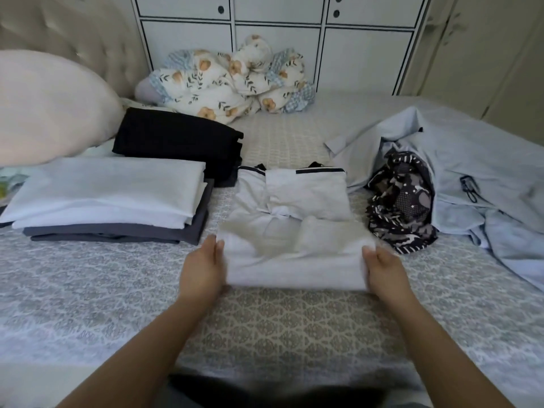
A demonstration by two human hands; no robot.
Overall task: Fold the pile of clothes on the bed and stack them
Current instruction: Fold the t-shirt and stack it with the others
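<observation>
A white garment with dark trim (294, 219) lies partly folded in the middle of the patterned bed (88, 290). My left hand (203, 266) grips its near left corner and my right hand (382, 269) grips its near right corner, with the near edge lifted a little off the bed. To the left sits a stack of folded white and grey clothes (112, 207), and behind it a folded black garment (176, 142). On the right lie an unfolded pale blue shirt (471, 172) and a crumpled black-and-white patterned garment (403, 201).
A floral blanket (232, 81) is bunched at the far side against white cabinets (279, 39). A large pale pillow (50, 107) rests at the left by the tufted headboard. Dark-framed glasses (469, 188) lie on the blue shirt.
</observation>
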